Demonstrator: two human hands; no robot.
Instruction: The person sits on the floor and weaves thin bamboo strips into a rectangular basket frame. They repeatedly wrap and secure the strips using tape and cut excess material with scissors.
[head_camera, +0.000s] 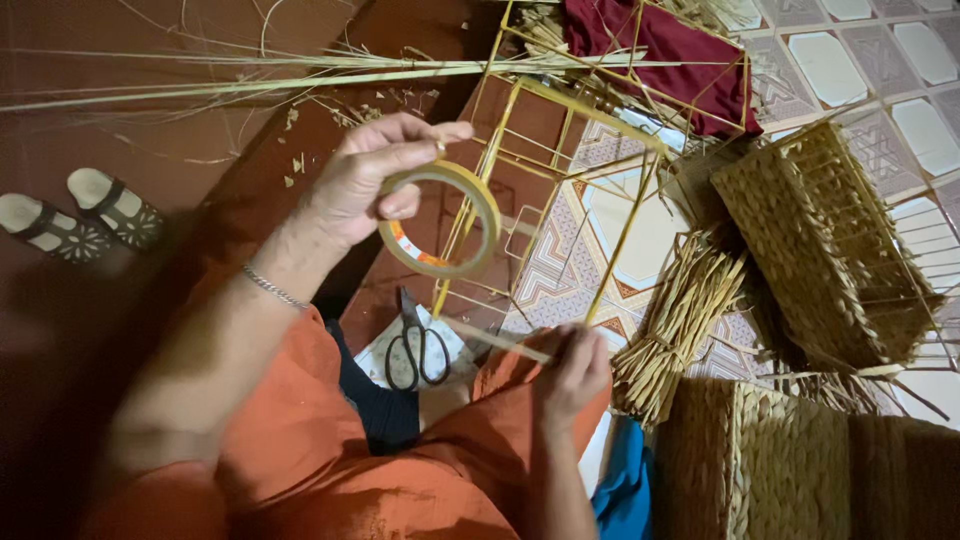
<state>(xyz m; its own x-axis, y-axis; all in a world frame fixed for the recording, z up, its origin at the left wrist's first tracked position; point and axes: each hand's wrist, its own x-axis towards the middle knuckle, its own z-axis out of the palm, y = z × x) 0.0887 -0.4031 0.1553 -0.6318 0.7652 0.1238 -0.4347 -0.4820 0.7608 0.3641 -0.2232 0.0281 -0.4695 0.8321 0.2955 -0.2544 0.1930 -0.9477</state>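
The left hand (365, 180) grips a tape roll (440, 220), hole facing us. The right hand (575, 365) pinches the tape strip (495, 340), which runs sideways, up-left.

Glossy plastic tape roll (441, 220); thin yellow-coated metal wire frame (560, 160); rough woven straw baskets (825, 250) at right; black metal scissors (417, 345); smooth patterned glazed floor tiles (850, 60); matt maroon cloth (665, 50).

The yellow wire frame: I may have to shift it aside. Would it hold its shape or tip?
The wire frame is probably light, being thin open rods. It likely flexes somewhat when lifted. It leans over the floor tiles at a tilt, so a push could tip it.
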